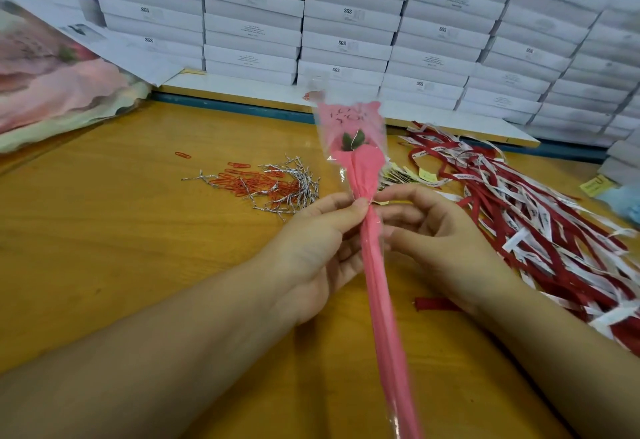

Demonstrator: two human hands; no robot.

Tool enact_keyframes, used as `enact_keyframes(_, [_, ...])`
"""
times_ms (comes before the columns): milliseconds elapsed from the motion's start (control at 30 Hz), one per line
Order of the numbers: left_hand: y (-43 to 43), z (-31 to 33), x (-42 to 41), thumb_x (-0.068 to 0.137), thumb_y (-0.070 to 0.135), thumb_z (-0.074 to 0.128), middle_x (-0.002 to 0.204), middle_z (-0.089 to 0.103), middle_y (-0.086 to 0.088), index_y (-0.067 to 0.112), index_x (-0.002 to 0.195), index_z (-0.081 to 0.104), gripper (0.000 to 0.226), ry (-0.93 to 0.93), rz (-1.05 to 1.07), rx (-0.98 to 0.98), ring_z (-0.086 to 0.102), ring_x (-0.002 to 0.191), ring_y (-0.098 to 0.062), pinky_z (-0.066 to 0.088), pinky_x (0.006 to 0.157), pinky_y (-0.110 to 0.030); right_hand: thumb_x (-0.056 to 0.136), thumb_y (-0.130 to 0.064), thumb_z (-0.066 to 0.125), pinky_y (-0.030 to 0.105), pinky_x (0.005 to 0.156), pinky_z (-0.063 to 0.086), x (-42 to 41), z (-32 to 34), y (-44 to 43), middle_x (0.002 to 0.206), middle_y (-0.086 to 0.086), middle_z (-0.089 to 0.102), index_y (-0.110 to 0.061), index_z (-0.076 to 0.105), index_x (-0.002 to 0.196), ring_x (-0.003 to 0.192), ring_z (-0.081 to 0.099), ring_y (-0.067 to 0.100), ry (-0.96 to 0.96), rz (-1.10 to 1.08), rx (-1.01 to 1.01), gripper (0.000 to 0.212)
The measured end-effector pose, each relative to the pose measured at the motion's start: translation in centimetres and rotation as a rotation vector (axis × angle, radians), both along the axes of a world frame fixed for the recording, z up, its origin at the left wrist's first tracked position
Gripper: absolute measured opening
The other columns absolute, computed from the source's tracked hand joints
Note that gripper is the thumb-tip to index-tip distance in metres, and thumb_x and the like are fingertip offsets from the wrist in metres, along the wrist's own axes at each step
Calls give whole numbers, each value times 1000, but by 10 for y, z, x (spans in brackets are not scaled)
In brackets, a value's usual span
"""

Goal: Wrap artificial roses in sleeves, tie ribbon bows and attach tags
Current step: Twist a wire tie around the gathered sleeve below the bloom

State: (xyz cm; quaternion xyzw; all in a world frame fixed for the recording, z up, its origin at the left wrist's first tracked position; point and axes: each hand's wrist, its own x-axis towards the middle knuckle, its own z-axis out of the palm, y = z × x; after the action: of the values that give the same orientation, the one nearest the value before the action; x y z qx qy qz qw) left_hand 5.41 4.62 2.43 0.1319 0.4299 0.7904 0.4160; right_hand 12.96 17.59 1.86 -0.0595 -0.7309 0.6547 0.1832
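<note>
1. The left hand [322,231] pinched the gathered neck of the sleeve [374,265] between thumb and fingertips, just under the flower head. That pinch probably needed to stay tight, or the gathers would spring open before anything bound them.
2. The sleeve was held above the middle of the table [138,231], between the two hands. It slanted from the near edge up and away. Any binding would likely sit best at the pinch itself, the narrowest point.
3. The right hand [436,231] had its fingers curled, with the index tip touching the neck from the right. I could not tell whether it gripped the film, a thin wire, or nothing. It was the freer hand for winding.
4. The sleeve was clear film lined with pink paper. Its top flared and carried dark lettering, and a long narrow tail ran towards the near edge. It looked slippery and easily creased.
5. Of the rose [351,141], only green sepals showed.
6. No bow or tag was on it yet. Red paper clips [249,182] and silver twist ties [294,179] lay to the far left. The tags [398,175] lay just right of the sleeve, and the ribbons [536,213] lay further right.
</note>
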Motion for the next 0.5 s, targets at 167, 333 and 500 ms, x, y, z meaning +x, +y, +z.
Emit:
enact_keyframes(167, [2,-2,0,92,4,53,52,61,-3,9,95,65,14,-79,-12,42,56,39,-8,46,41,-16,80,5,67,45,81,51,-1,-5,-6,88,25,67,-6,68,98,80,62,25,63,-97,241,21])
enact_keyframes(333, [4,-3,0,91,6,55,54,64,-3,12,101,68,17,-77,-36,48,59,43,-7,48,44,-17,79,0,69,24,71,50,0,-6,-6,77,13,70,-12,72,86,70,60,13,156,-150,315,14])
enact_keyframes(500, [6,-4,0,91,6,55,52,62,-3,12,99,67,15,-89,-35,44,59,44,-7,49,44,-18,75,-22,68,39,67,45,1,-3,-4,73,20,62,-16,73,81,69,53,33,208,-175,427,10])
